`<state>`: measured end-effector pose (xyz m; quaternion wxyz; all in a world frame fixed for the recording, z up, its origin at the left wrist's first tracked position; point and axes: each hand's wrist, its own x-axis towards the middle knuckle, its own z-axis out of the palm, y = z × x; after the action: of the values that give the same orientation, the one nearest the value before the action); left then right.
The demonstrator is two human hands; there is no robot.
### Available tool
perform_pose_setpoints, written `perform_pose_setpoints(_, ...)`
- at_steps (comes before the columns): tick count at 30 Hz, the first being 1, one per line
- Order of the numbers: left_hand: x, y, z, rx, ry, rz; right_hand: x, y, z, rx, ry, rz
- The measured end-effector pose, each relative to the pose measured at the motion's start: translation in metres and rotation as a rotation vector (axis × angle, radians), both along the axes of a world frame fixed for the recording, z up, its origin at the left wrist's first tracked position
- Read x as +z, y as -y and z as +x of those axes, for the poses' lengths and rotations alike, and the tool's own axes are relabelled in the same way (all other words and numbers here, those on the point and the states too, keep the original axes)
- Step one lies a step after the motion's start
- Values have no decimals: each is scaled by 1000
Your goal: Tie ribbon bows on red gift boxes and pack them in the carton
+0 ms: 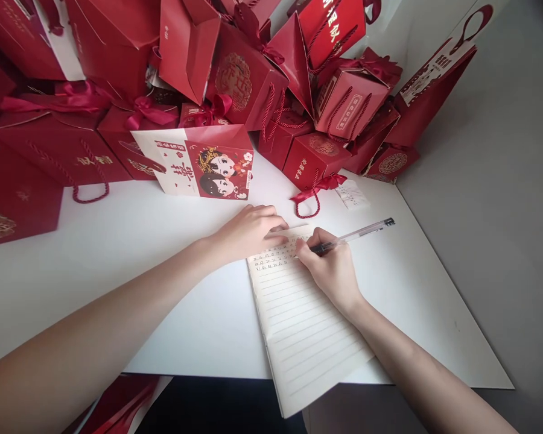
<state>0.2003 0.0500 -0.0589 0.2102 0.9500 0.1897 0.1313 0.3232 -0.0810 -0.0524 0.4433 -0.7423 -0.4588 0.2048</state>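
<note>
A lined notebook lies on the white table, its near end jutting past the front edge. Rows of small handwritten characters fill its top lines, and the lines below are blank. My right hand is closed around a clear pen with a dark grip, its tip down at the written rows and hidden by my fingers. At the notebook's upper left corner rests my left hand, fingers spread and laid across the top of the page, holding nothing.
Red gift boxes and bags are heaped along the back of the white table. A bag with a cartoon couple stands in front of them. A small white packet lies at right, near the grey wall.
</note>
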Motion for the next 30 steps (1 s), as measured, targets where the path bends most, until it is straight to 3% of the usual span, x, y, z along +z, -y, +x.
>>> perform_pose_setpoints(22,2,2,2,19,23,-11,-4,-2,-1,56,53,4)
perform_pose_setpoints(30,2,2,1,13,18,-4,-3,-2,-2,7,45,-5)
